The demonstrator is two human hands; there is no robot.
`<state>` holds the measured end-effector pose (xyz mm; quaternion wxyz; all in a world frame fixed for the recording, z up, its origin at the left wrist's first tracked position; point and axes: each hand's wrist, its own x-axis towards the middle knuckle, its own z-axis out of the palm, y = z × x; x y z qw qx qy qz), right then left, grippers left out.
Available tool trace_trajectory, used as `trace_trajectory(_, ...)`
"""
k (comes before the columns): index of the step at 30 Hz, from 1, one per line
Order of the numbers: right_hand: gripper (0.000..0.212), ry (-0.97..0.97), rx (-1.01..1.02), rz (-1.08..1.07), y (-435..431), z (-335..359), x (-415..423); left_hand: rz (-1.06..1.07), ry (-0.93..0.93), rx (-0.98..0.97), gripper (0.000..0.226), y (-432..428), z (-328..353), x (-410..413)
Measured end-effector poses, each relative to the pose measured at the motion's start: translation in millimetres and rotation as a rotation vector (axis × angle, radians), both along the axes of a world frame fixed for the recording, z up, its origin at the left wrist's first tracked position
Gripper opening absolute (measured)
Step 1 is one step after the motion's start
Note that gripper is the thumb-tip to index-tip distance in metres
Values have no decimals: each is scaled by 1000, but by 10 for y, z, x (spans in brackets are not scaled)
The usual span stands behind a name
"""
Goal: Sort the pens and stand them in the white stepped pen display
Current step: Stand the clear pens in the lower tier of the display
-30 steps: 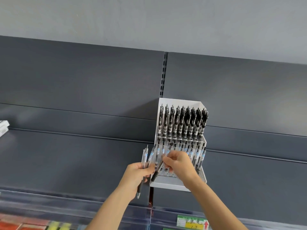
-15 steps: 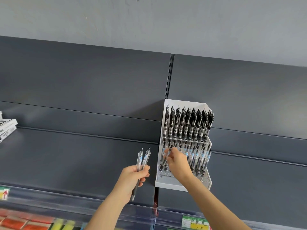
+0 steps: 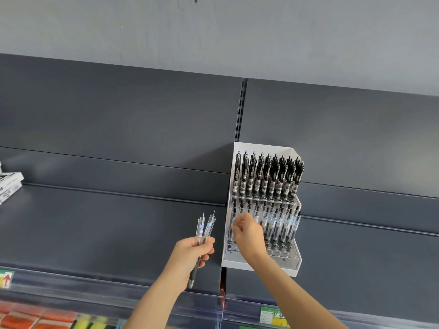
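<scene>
Grey shelf [image 3: 95, 233], pale wall [image 3: 213, 39]; left hand [image 3: 187, 257] round loose pens [image 3: 204, 230]; right hand [image 3: 248, 235] round a display pen [image 3: 229, 236]

The wall [image 3: 213, 39] is matt grey paint, faintly scuffed. The shelf [image 3: 107, 229] and back panels [image 3: 118, 110] look like dark grey metal with a smooth satin coat. The display [image 3: 261, 147] is smooth white plastic or coated sheet, I cannot tell which, with a clear, glossy holed step at the front. The back-row pens [image 3: 268, 176] have shiny black plastic tops. The front-row pens [image 3: 282, 224] and the bundle of pens [image 3: 204, 231] have clear plastic barrels, dull dark rubbery sleeves and bright metal tips. The shelf-edge strip [image 3: 142, 298] is glossy clear plastic. The label [image 3: 273, 314] is paper. The boxes [image 3: 9, 186] are white printed card.
</scene>
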<state>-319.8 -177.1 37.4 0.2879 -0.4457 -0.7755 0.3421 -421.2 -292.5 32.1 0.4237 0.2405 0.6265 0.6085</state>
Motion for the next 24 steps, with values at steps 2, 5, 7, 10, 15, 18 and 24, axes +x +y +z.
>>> trace_trajectory(2,14,-27,-3,-6,-3,12,36,-5,-14,6,10,-11,11,2)
trace_trajectory(5,16,2,8,-22,-6,57,138,-25,-34,24,10,-33,38,-3)
trace_trajectory(7,11,44,33,-23,-32,102,200,-54,-35,38,11,-39,54,1)
trace_trajectory(10,11,96,3,58,-105,184,227,-111,-41,58,11,-13,89,41)
trace_trajectory(15,9,187,-112,187,-201,307,204,-178,-46,67,15,57,154,132)
trace_trajectory(18,20,213,-166,205,-214,333,203,-217,-29,66,17,87,167,164)
trace_trajectory(24,28,204,-228,208,-144,340,264,-260,-100,80,17,137,171,182)
